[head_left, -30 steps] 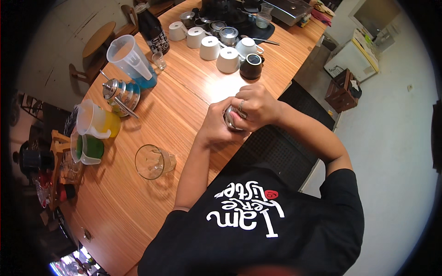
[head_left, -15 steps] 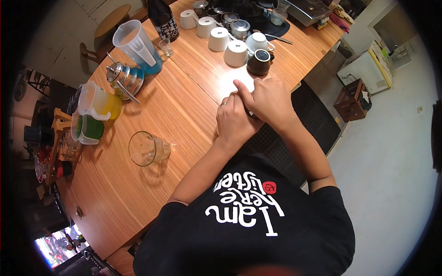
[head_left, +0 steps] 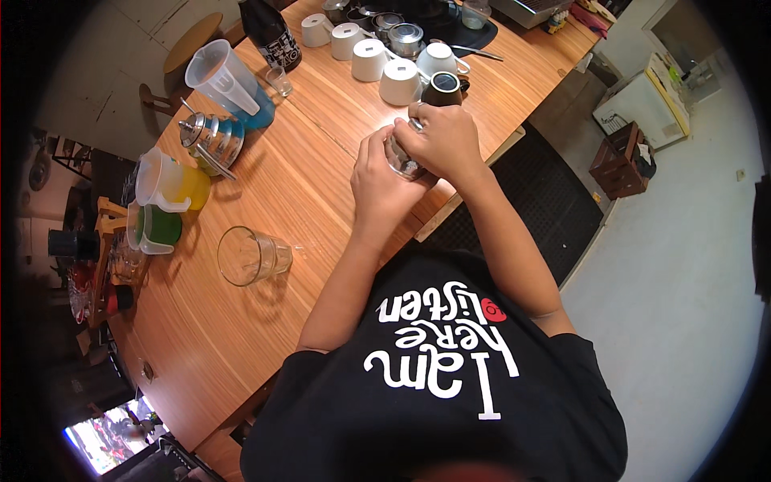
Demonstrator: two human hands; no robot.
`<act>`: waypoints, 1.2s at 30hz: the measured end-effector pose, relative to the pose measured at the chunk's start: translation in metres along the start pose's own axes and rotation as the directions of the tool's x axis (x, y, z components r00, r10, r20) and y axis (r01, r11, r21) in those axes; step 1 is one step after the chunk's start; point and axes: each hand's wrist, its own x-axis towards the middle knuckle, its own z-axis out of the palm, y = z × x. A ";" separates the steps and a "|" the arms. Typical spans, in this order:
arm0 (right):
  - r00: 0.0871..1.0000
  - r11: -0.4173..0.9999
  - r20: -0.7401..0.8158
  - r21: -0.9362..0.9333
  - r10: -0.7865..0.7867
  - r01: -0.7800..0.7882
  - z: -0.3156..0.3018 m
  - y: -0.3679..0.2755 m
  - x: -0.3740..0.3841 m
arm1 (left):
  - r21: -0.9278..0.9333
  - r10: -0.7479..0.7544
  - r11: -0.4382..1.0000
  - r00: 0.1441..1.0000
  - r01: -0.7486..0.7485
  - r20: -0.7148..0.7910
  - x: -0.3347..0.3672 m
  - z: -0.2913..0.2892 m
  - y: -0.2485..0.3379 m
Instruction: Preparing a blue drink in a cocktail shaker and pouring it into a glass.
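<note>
A: Where is the vessel (head_left: 401, 163), and what holds it?

B: Above the middle of the frame, between both hands. From where I stand, the left hand (head_left: 374, 181) is part-closed, its fingers curved around the left side. The right hand (head_left: 451, 143) is curled more tightly and closed on the upper right side. Some fingertips are hidden; I cannot tell how firmly they press.

A: Condition of the vessel?

B: Clear or shiny, with a rounded edge. Most of its wall is covered; I cannot tell whether anything is inside.

A: How should this two-handed grip be managed?

B: Let the left hand carry the weight and the right hand steady it. In my judgement the wall will be slippery, so spread pressure across the fingers; do not pinch the edge.

A: Clearances?

B: The black cup (head_left: 444, 90) stands just beyond the right hand, beside the white cups (head_left: 400, 83) at upper centre. Avoid swinging the knuckles that way. Work over the counter (head_left: 185, 321), inboard of its edge; the dark mat (head_left: 554, 209) lies below, right of centre. The glass (head_left: 254, 257), left of centre, is well apart from both hands.
</note>
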 end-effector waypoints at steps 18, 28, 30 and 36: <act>0.992 0.972 0.072 -0.218 0.102 -0.084 -0.004 -0.017 0.009 | 0.038 0.011 0.999 0.987 -0.018 0.161 0.010 -0.011 0.008; 0.988 0.981 -0.034 -0.125 -0.152 0.146 0.011 -0.007 0.012 | -0.271 0.010 0.961 0.977 0.049 0.214 0.022 -0.015 -0.025; 0.949 0.951 -0.070 -0.007 -0.308 0.309 0.014 -0.001 0.016 | -0.351 0.054 0.934 0.949 0.062 0.310 0.026 -0.019 -0.032; 0.867 0.854 -0.099 0.155 -0.488 0.498 0.011 -0.005 0.011 | -0.536 0.120 0.829 0.885 0.160 0.451 0.031 -0.037 -0.040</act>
